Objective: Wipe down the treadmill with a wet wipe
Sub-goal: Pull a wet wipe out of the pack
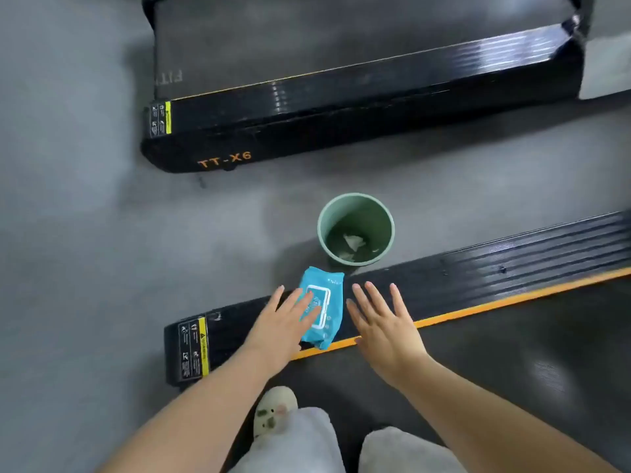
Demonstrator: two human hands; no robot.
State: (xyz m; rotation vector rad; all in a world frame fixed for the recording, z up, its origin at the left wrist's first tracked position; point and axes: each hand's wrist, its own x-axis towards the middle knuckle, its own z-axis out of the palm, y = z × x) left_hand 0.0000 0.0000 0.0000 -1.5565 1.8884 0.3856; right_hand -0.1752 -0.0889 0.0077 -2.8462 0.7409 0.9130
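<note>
Bare hands: the left hand (285,324) lies flat with straight fingers on the wet-wipe pack (321,310), gripping nothing; the right hand (386,322) is spread open just beside the pack at 3 o'clock and holds nothing.
Pack: blue, lid apparently closed, lying on the side rail (478,278) of the near treadmill (512,336).
Bin: a green bin (355,230) stands on the floor at 12 o'clock from the pack, with crumpled white pieces inside, possibly used wipes.
Other treadmill: a second treadmill (341,97), marked TT-X6, sits farther at 12 o'clock.
Progress: no wipe is in hand; judged an opening or between-wipes step.
Left to do: pull a wipe, wipe the surfaces.
</note>
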